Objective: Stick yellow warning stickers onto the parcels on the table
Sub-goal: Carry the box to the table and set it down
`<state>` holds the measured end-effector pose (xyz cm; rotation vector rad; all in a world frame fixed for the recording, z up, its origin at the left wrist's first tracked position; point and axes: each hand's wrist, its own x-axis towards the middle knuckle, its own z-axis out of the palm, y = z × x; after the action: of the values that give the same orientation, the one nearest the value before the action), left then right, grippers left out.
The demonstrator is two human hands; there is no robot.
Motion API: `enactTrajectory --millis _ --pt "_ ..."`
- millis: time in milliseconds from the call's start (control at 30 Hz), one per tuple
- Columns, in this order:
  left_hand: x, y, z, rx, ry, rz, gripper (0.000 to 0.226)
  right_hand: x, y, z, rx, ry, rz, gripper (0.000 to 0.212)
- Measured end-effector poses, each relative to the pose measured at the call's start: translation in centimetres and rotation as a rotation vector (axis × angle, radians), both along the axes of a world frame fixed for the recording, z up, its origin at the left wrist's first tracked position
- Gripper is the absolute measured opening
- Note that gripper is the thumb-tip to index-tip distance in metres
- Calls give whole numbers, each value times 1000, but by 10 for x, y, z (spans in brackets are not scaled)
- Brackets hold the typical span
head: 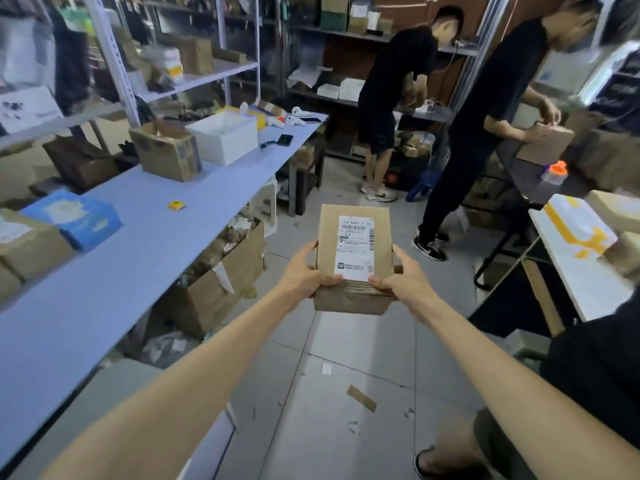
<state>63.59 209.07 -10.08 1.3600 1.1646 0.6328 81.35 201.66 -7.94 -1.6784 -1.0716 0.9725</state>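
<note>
I hold a brown cardboard parcel [353, 258] with a white shipping label out in front of me, above the tiled floor. My left hand [306, 271] grips its left side, thumb on top near the label's lower edge. My right hand [401, 275] grips the right side the same way. A small yellow sticker pad [177, 205] lies on the long pale blue table [138, 258] to my left. More parcels stand on that table: a brown box [168, 155], a white box [225, 136] and a blue box [74, 218].
Open cartons of goods [221, 271] sit on the floor under the blue table. Two people in black work at shelves and a dark table [540, 181] ahead and to the right. A white box with yellow tape [578, 230] lies at the right. Paper scraps litter the floor.
</note>
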Motion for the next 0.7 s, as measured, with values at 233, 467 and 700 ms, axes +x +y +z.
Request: enactTrajectory --millis 233,467,700 --pt "22 98 1 13 20 15 91 27 98 1 -20 1 13 71" --pt "38 188 -22 0 42 145 96 53 211 -21 -41 15 137 59" --pt "26 268 -53 -5 33 425 115 46 334 -37 -30 40 404 65"
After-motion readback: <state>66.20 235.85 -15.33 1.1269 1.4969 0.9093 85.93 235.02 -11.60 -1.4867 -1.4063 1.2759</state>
